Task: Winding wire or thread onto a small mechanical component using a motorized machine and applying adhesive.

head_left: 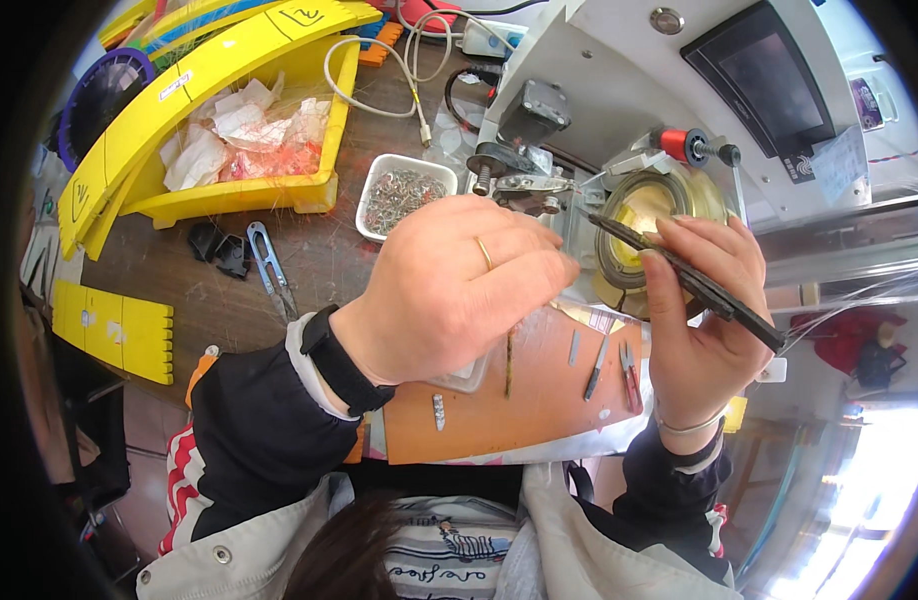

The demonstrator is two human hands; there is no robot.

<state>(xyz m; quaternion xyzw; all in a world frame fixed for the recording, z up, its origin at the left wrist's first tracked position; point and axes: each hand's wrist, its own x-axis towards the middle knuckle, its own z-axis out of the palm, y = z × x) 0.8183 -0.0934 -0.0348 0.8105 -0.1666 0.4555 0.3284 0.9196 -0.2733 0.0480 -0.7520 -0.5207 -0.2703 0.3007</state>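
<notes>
Right now the left hand (454, 290), a gold ring on one finger, is curled with its fingertips drawn together over the near edge of the grey metal machine (619, 90); whatever they pinch is hidden beneath the knuckles, so I cannot tell what the grip is closed on. The right hand (699, 310) has its grip clamped on a long thin black rod-like tool (679, 270), which slants from the lower right up toward the round yellow spool in its clear housing (649, 205) on the machine's front. The tool's tip lies just beside the left fingertips.

Under both hands sits an orange-brown flat work board (519, 400) carrying several small slim metal tools (599, 365); the left hand covers the board's upper left part. Behind the left hand, a small white rectangular tray of tiny metal pieces (404, 195) stands on the dark wooden desk (319, 260). Further left lie grey thread snips (271, 270) and small black clips (219, 248). A big yellow plastic bin holding crumpled clear bags (249, 150) stands at the back left, well apart from the hands. A dark screen (769, 85) is set into the machine's top.
</notes>
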